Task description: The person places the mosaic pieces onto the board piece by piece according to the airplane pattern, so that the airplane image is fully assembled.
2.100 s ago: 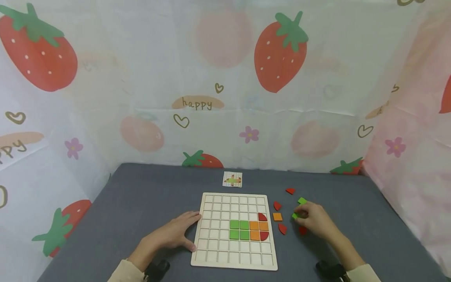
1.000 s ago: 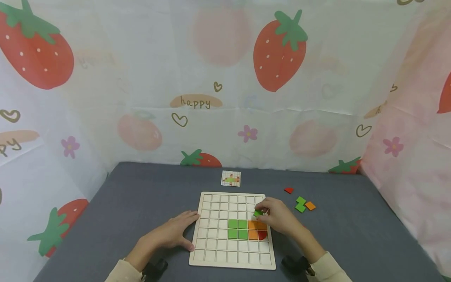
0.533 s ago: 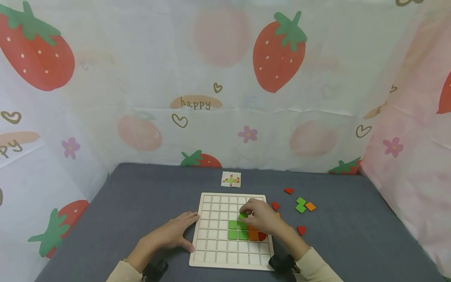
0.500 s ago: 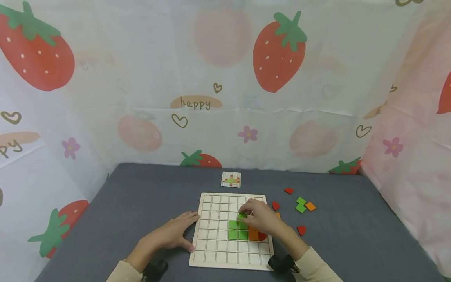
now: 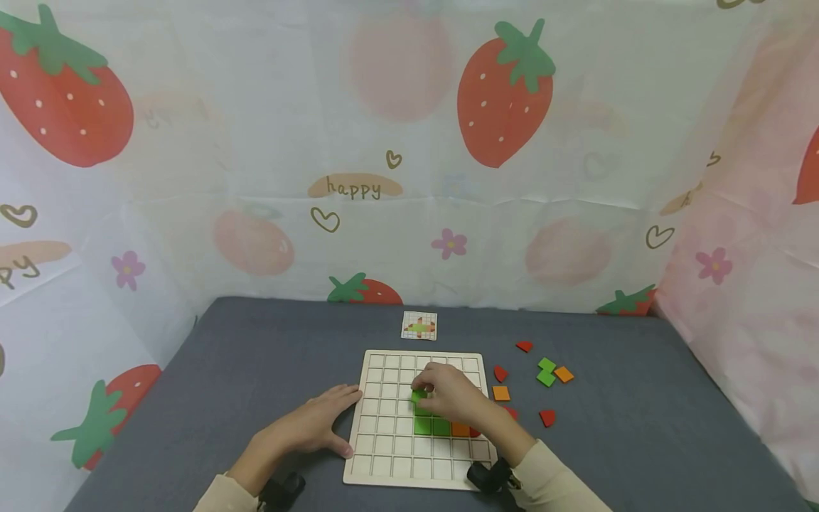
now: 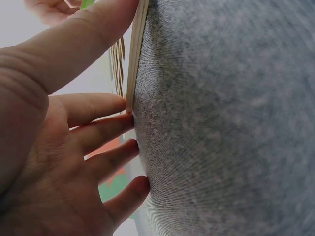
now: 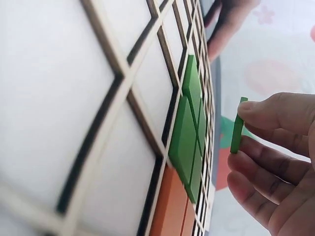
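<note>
Backdrop: strawberry-print sheets [image 5: 409, 142] hang behind and to both sides of the work area.
Surface: grey cloth-covered table [image 5: 256, 363].
Board: wooden grid board [image 5: 390, 427] lies flat, near the table's front edge; green squares [image 7: 189, 132] and orange squares [image 5: 460, 429] sit in cells right of centre, partly hidden under the right hand in the head view.
Left hand [image 5: 316, 424]: lies flat on the cloth, fingers straight, thumb and fingertips touching the board's left edge; grips nothing.
Right hand [image 5: 451, 395]: over the board's middle, thumb and fingers pinching one green square tile [image 5: 419, 395]; in the right wrist view the tile [image 7: 237, 125] is held on edge, just above the grid, clear of the cells.
Pattern card [image 5: 419, 325]: small, beyond the board's far edge.
Loose pieces: right of the board on the cloth, well apart from the hands; red pieces [image 5: 547, 417], orange tiles [image 5: 501, 392], green tiles [image 5: 546, 372].
</note>
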Motion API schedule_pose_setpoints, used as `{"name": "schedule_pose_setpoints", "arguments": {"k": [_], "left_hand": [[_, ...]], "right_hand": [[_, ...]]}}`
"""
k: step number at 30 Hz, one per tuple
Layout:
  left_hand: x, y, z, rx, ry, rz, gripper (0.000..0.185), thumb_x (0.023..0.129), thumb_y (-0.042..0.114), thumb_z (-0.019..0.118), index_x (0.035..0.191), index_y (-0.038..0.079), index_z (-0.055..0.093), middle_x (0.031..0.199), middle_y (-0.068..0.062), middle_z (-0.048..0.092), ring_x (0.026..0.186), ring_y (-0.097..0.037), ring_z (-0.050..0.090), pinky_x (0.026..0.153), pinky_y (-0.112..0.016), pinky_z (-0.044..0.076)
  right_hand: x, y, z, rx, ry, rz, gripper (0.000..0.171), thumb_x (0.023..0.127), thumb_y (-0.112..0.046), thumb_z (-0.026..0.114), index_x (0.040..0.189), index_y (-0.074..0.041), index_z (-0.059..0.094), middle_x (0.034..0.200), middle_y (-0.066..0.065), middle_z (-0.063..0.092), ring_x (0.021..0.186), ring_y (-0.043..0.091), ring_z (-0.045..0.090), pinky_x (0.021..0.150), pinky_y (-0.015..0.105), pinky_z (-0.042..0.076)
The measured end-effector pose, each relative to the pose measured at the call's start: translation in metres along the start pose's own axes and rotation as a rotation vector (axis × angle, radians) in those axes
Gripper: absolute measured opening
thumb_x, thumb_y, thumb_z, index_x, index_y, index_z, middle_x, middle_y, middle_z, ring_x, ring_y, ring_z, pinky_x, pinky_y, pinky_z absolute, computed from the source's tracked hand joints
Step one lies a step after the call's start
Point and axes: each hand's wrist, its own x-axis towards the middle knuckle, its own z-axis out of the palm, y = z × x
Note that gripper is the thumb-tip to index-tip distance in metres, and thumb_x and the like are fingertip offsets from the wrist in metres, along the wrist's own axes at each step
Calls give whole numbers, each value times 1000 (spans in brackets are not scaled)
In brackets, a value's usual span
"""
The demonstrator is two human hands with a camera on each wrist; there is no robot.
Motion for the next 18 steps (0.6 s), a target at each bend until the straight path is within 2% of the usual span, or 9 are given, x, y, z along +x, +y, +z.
{"name": "schedule_pose_setpoints", "arguments": {"k": [11,18], "left_hand": [[-1,1,-1,23,-2,19,96,63,45,74,141,8,31,147,-13,28,137,-36,21,100,-63,23],[-1,0,0,6,-7,11,96,64,44,74,142,10,30,148,-12,27,138,-35,21,101,-63,23]], "right_hand": [[10,-5,9,-29,-38,-2,21,80,-15,64,101,-12,69,91,-4,60,81,7,55,70,19,47],[18,-9,15,-113,-79,-40,13,80,-18,64,92,-17,69,87,-8,61,76,3,49,67,18,43]]}}
